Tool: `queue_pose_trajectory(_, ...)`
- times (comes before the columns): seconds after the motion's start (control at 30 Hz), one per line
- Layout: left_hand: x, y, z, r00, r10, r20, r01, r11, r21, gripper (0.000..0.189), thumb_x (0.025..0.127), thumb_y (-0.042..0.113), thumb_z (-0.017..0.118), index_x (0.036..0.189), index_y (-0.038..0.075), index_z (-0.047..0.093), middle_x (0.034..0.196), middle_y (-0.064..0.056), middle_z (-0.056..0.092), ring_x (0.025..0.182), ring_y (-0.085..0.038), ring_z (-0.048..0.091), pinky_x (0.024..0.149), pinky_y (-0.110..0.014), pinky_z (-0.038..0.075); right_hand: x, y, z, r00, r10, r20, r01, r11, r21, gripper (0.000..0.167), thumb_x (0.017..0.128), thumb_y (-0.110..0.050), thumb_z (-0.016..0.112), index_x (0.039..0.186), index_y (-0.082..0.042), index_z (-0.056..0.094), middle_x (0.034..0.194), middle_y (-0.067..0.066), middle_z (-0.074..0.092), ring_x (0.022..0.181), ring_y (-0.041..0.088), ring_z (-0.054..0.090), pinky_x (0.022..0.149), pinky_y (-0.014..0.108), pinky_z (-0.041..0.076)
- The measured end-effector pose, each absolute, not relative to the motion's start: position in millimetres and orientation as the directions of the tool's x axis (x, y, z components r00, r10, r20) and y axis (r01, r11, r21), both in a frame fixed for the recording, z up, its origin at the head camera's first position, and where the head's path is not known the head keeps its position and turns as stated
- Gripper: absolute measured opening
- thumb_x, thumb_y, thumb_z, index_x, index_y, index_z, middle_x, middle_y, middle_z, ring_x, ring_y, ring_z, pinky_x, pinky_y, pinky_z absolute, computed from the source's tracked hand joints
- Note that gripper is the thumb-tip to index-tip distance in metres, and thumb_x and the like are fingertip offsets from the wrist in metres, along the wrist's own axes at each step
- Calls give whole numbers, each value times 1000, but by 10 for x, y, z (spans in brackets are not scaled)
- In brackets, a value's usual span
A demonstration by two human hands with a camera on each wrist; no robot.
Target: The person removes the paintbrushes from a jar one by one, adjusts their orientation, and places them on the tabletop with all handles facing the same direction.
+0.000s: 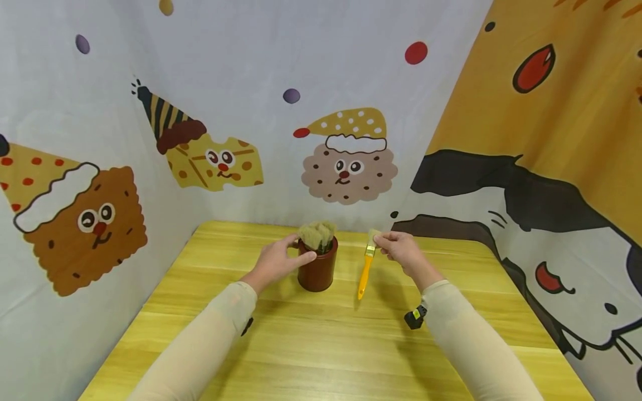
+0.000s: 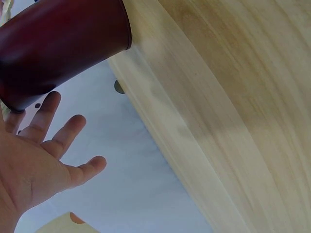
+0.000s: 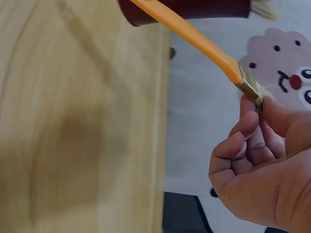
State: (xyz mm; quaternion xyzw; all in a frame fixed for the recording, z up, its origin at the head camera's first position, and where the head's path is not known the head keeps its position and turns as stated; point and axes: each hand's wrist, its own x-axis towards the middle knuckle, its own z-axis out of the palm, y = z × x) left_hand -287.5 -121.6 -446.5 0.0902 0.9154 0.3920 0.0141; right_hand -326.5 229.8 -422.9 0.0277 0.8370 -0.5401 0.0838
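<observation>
A dark red cup [image 1: 317, 270] stands on the table with several paintbrushes in it, their pale bristles [image 1: 317, 235] sticking up above the rim. My left hand [image 1: 278, 262] is at the cup's left side, its thumb by the front of the rim. In the left wrist view, the other fingers spread out fairly straight beside the cup [image 2: 63, 43]; the thumb is out of sight there. To the cup's right, my right hand [image 1: 401, 250] pinches a paintbrush [image 1: 365, 275] by its bristles. Its orange handle [image 3: 194, 36] hangs down, above the tabletop.
The wood-grain table [image 1: 321, 356] ends at a back edge just behind the cup. A white cloth wall [image 1: 241, 67] with printed cartoon faces rises behind and to the left. On the right hangs a cloth with a printed cat [image 1: 551, 267]. Small black devices sit at both wrists.
</observation>
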Motion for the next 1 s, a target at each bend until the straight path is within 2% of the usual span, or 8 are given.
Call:
queue_pose_trajectory(0.33, -2886, -1239, -4498, -985, 167, 46, 148, 671, 727, 102, 85, 87, 65, 166, 28, 42, 155, -6, 61, 144, -40, 55, 115, -63, 46, -3293, 2041, -4547, -963, -94, -252, 188, 438, -879, 36, 108, -32, 66, 133, -6, 71, 110, 6, 71, 81, 16, 54, 76, 30, 47)
queue_pose_trajectory(0.6, -2866, -1226, -4491, -985, 169, 45, 147, 665, 732, 100, 86, 85, 67, 165, 29, 44, 153, -6, 63, 144, -40, 56, 114, -63, 46, -3331, 1937, -4742, -957, -92, -275, 203, 466, -861, 36, 109, -31, 66, 133, -5, 72, 109, 8, 70, 91, 25, 59, 84, 42, 50)
queue_pose_trajectory(0.87, -2887, -1213, -4513, -983, 170, 64, 162, 663, 731, 99, 85, 86, 65, 165, 32, 43, 151, -6, 64, 142, -41, 57, 114, -64, 46, -3374, 1920, -4892, -965, -52, -255, 194, 510, -838, 30, 106, -31, 70, 122, -6, 76, 96, 4, 73, 88, 23, 61, 80, 38, 51)
queue_pose_trajectory(1.0, -2889, -1214, -4513, -984, 168, 66, 162, 660, 734, 99, 86, 86, 65, 166, 32, 42, 152, -6, 64, 143, -40, 56, 115, -65, 44, -3397, 1908, -4944, -967, -37, -253, 195, 532, -824, 23, 105, -27, 72, 114, -7, 78, 103, 5, 75, 91, 21, 62, 81, 35, 50)
